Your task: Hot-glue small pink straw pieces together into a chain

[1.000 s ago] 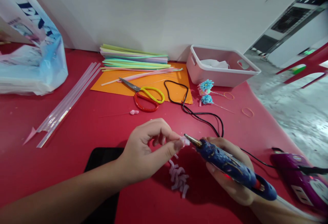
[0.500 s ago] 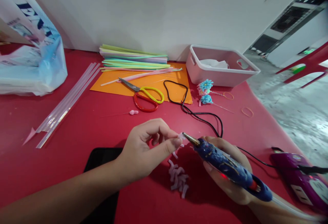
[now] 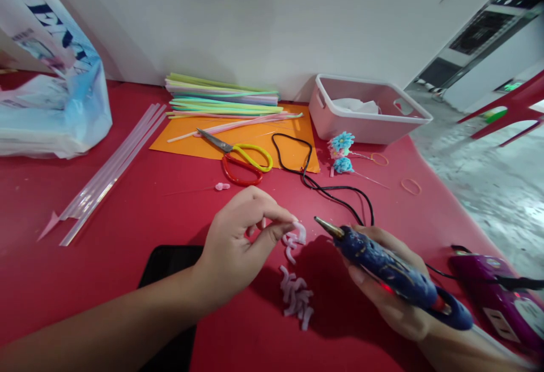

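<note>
Left grip (image 3: 236, 244), right grip (image 3: 389, 312): bare; forearms bare up to frame edge.

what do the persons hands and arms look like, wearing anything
The left hand and right hand are bare: no gloves or rings show. The left forearm is bare, with no sleeve, watch or band in view. Little of the right wrist shows.

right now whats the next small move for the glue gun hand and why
Probably ease the blue glue gun in the right hand leftward: its brass nozzle sits apart from the pale pink curled straw pieces pinched by the left hand.
</note>
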A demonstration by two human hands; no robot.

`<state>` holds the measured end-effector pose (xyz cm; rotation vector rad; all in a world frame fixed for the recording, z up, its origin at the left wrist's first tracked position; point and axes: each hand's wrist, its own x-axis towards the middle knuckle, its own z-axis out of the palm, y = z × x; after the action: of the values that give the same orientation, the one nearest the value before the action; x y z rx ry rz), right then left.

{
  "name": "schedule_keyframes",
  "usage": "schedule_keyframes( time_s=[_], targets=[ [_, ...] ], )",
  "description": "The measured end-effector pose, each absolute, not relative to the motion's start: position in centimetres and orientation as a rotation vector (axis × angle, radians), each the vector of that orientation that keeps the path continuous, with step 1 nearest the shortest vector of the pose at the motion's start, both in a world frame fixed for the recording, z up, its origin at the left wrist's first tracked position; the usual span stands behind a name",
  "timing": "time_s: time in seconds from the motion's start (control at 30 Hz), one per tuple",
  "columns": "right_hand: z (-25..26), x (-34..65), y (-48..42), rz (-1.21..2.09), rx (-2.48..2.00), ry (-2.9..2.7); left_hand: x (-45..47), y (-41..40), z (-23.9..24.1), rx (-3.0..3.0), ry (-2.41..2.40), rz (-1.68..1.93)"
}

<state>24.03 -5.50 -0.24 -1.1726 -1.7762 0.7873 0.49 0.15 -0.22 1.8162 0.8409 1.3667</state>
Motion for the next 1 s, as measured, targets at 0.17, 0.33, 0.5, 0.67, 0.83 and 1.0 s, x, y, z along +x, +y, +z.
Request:
schedule_keyframes(
  time_s=[0.17,0.33,0.5,0.67,0.83,1.0],
  targets=[
    [-0.5,24.9,-5.5,0.818,-1.185,-1.825,0.3,0.0,-0.3,1.972,0.873,1.386],
    [-0.4,25.1,-5.3,0.831,-1.165,-1.856,0.2,-0.1,-0.3,2.02,0.869,1.367],
    [-0.3,25.2,-5.0,0.845,-1.119,-1.865,0.2,0.0,-0.4,2.011,0.858,1.359],
    [-0.3,25.3,-4.9,0.86,-1.102,-1.874,0.1,0.1,-0.4,2.009,0.837,1.337],
    [-0.2,25.3,-5.0,0.848,-1.109,-1.878,0.1,0.2,-0.4,2.025,0.845,1.299],
    [-0.2,25.5,-4.8,0.832,-1.094,-1.9,0.0,0.3,-0.4,2.05,0.836,1.26]
  ],
)
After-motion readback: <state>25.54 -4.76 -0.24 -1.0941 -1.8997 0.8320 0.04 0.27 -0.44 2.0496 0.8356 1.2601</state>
